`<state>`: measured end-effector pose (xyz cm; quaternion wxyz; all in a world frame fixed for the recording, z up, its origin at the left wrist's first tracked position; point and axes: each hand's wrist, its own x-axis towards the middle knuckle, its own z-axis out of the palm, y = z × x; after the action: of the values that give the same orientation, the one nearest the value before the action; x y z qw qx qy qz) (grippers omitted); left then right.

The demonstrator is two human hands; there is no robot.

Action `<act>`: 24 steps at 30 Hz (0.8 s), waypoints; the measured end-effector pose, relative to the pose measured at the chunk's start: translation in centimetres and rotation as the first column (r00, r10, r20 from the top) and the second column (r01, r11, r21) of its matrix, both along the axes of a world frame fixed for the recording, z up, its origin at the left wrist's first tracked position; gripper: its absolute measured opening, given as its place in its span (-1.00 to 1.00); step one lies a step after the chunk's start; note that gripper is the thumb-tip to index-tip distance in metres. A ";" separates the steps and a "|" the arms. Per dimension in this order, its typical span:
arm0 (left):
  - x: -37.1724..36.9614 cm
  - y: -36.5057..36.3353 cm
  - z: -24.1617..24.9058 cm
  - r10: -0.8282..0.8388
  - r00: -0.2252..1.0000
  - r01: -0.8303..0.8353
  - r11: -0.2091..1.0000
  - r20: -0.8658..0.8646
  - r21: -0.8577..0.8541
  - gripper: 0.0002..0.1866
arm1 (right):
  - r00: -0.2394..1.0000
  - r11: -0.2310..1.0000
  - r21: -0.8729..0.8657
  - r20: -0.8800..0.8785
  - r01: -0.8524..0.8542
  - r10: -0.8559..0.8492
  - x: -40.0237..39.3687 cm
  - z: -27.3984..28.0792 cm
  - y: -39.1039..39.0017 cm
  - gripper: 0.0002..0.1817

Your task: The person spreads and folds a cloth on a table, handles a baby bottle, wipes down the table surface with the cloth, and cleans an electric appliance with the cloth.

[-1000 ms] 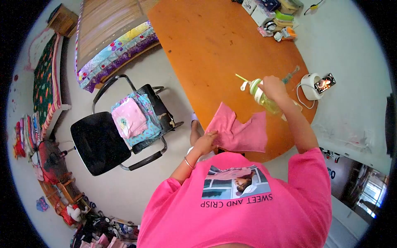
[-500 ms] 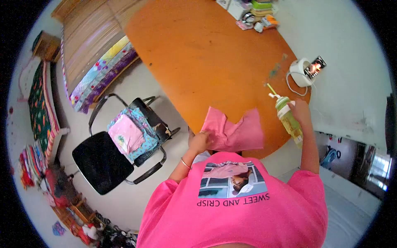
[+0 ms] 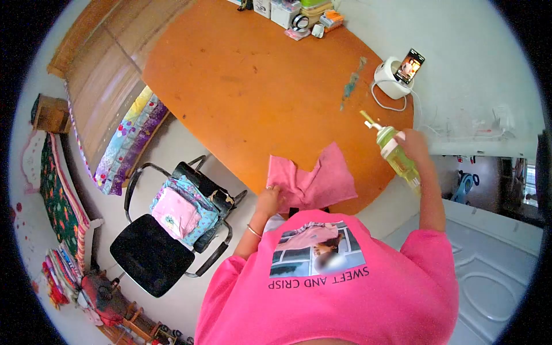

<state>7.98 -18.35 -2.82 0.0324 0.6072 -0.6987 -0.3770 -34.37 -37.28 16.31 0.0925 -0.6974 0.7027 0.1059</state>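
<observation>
A pink cloth (image 3: 315, 183) lies partly on the front edge of the orange table and hangs toward my body. Its left edge is held by my left hand (image 3: 269, 201), whose fingers are closed round the fabric. My right hand (image 3: 413, 145), slightly blurred, grips a translucent green bottle (image 3: 401, 164) around its upper part. The bottle is tilted, with a white cap and a yellow straw-like spout pointing up and left. It is above the table's right edge, apart from the cloth.
The orange table (image 3: 247, 86) spreads ahead. A phone (image 3: 410, 66) leans on a white round holder (image 3: 391, 77) with a cable. Boxes (image 3: 284, 12) stand at the back. A black chair (image 3: 152, 253) to the left bears folded clothes (image 3: 175, 213).
The head view has turned, so the table and chair appear shifted. Both hands keep their holds, and the cloth and bottle show only slight changes in position.
</observation>
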 end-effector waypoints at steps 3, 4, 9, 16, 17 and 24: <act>0.0 0.9 -2.4 0.065 0.997 -0.065 0.998 -0.031 -0.006 -0.60 | 0.992 0.997 0.015 0.107 -0.072 0.070 5.1 0.7 -0.2 -0.54; 0.1 1.0 -2.5 0.077 0.997 -0.077 0.997 -0.027 -0.008 -0.60 | 0.990 0.996 0.013 0.111 -0.084 0.082 6.8 0.5 -0.7 -0.54; -0.1 1.0 -1.8 0.111 0.991 -0.115 0.992 -0.075 -0.045 -0.64 | 0.959 0.961 0.063 0.108 -0.268 0.261 16.5 0.1 -5.3 -0.55; 0.1 1.2 -1.3 0.121 0.985 -0.130 0.989 -0.123 -0.070 -0.72 | 0.878 0.882 -0.010 0.095 -0.471 0.469 28.9 1.0 -11.2 -0.60; -0.3 1.3 -1.2 0.131 0.984 -0.140 0.988 -0.124 -0.072 -0.72 | 0.863 0.867 -0.014 0.083 -0.499 0.498 30.1 1.0 -12.0 -0.62; -0.8 0.0 -0.4 -0.160 0.969 0.064 0.898 -0.189 -0.436 -0.62 | 0.837 0.836 0.011 0.009 -0.548 0.548 35.4 0.4 -16.0 -0.61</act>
<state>7.14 -18.34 -3.21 0.2195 0.4984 -0.7902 -0.2811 1.01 -53.27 16.66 0.0649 -0.8689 0.4731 0.1307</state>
